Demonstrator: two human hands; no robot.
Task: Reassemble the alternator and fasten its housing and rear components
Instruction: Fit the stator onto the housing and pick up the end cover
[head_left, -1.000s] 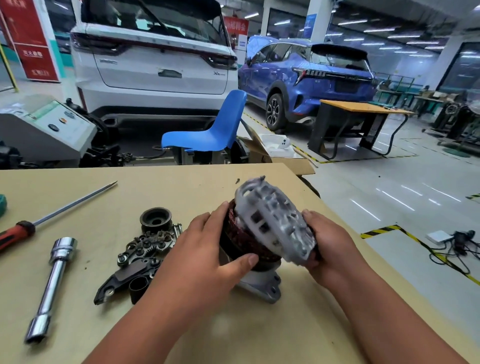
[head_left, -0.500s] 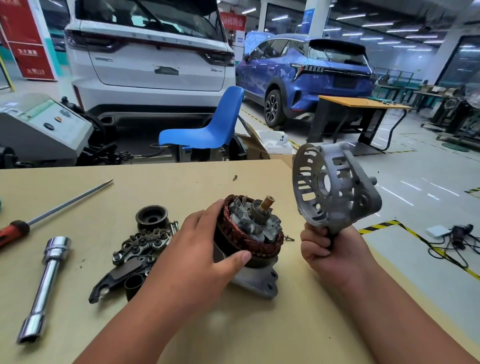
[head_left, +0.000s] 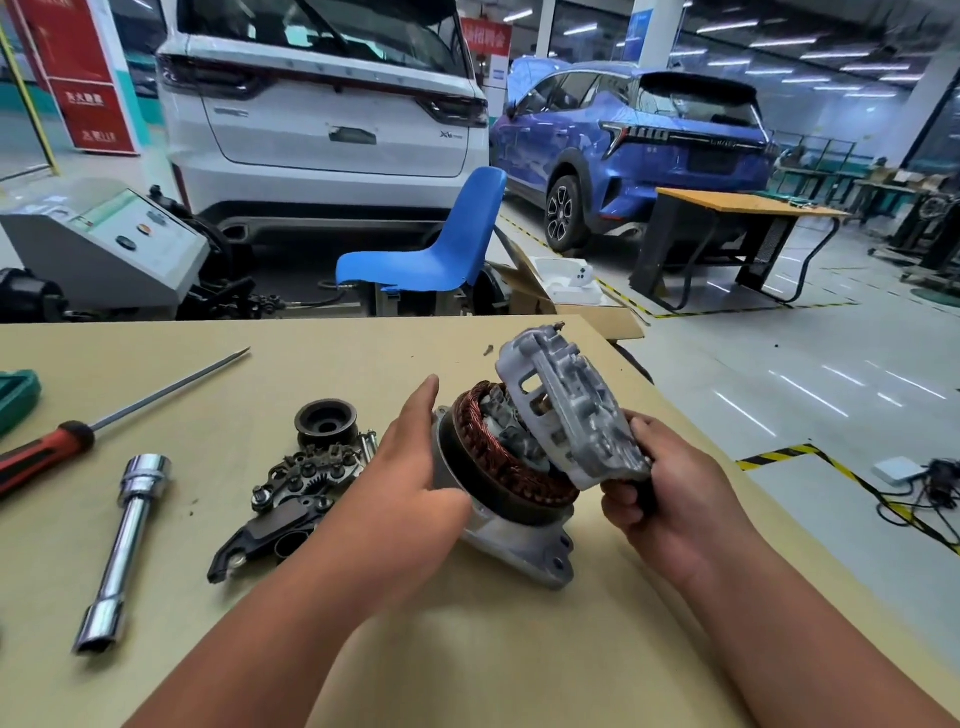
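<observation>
The alternator body (head_left: 511, 467) with its copper stator windings stands tilted on the tan table (head_left: 467, 649), resting on its silver front housing (head_left: 524, 551). My left hand (head_left: 415, 467) lies against its left side, fingers fairly straight. My right hand (head_left: 660, 488) grips the lower edge of the grey rear housing (head_left: 566, 410), which leans over the top of the windings, tilted and not seated. Left of the body lie the black pulley (head_left: 326, 422), the rectifier plate (head_left: 311, 473) and a black rear cover (head_left: 265, 535).
A chrome socket wrench (head_left: 122, 551) and a red-handled screwdriver (head_left: 78, 431) lie at the left. A green tray (head_left: 15, 397) sits at the far left edge. A small screw (head_left: 487, 351) lies near the table's far edge. Beyond stand a blue chair (head_left: 441, 254) and two cars.
My right hand, which had lifted the rear housing clear to the right, has brought it back down over the stator. The left hand's fingers have straightened beside the body.
</observation>
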